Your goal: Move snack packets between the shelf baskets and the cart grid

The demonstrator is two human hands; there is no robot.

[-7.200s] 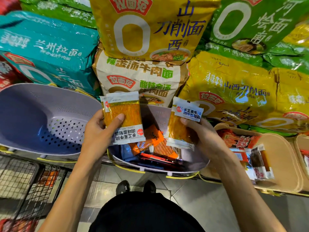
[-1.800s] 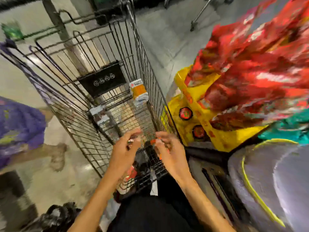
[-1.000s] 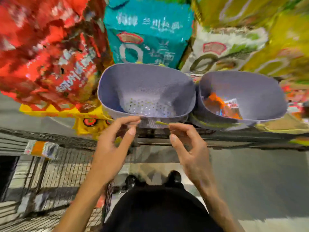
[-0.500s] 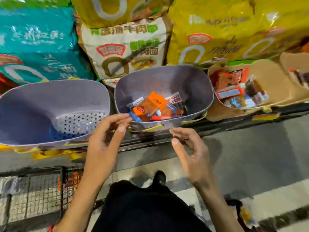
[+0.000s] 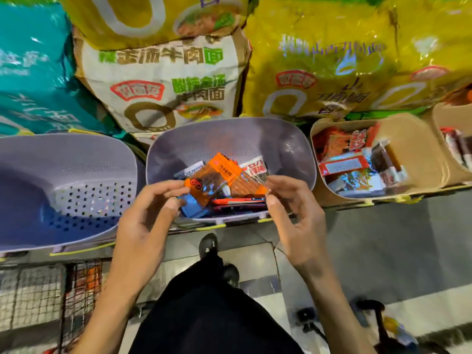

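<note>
Snack packets [image 5: 229,190] sit heaped in the middle lilac basket [image 5: 229,131] on the shelf, and both hands are right in there! On top lies an orange packet [image 5: 224,172], slanted across the pile. Below it are a blue packet [image 5: 194,209] and a red packet [image 5: 237,201], and a white packet [image 5: 256,168] peeks out behind.

The left hand [image 5: 150,218] is at the orange packet's lower left end, fingers curved, thumb and forefinger a little apart at that corner. Is the grip on the plastic, or only beside it? I cannot tell. The right hand [image 5: 293,215] is at the far right end of the same pile. Its forefinger lies over a clear packet edge with the thumb just under it, a narrow grip, but whether it has closed on anything I cannot tell either.

To the left, the neighbouring lilac basket [image 5: 63,159] shows its perforated floor. To the right, a tan basket [image 5: 421,149] carries red and white packets [image 5: 344,159]. Large noodle bags stand behind the baskets: teal [image 5: 30,72], cream [image 5: 163,80] and yellow [image 5: 332,60].

Down at lower left, the wire cart grid [image 5: 38,292] is in shot with something orange [image 5: 88,278] behind its bars. Black shoes [image 5: 208,245] stand on the tiled floor [image 5: 383,251] below the shelf edge.
</note>
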